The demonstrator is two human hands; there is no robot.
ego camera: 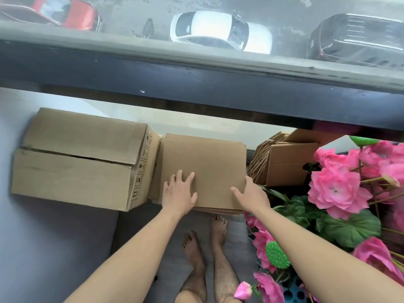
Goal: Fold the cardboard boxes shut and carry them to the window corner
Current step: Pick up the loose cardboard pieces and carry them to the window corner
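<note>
Nearest the camera, below both hands, two bare feet (205, 241) are seen on a grey floor (54, 248). Right of the right forearm, pink artificial flowers (336, 189) with green leaves crowd in close.

Left hand (178, 192): laid flat, fingers spread and straight, on the near left part of the top of the flat cardboard stack (203, 162). Nothing is gripped. Right hand (251, 193): placed at the stack's near right corner, thumb lying on the top face, the other fingers passing over the right edge. Whether those fingers curl under the edge cannot be told.

The stack is seen directly beyond the wrists, between the two hands, with its layered near edge showing below them. Its top is roughly square, so no clear long axis is noted. Both hands are about equally close to it and in contact.

Just left of the left hand, touching the stack's side, a large closed cardboard box (80, 158) is noted, long axis running left to right, flap seam along the top. Beyond the right hand, more cardboard pieces (282, 162) are leaned on edge.

Farthest off, a dark window frame (196, 88) is seen, with parked cars (218, 31) below.

Judgement: the stack appears already at the window; next move probably turns on the right-edge hold.
</note>
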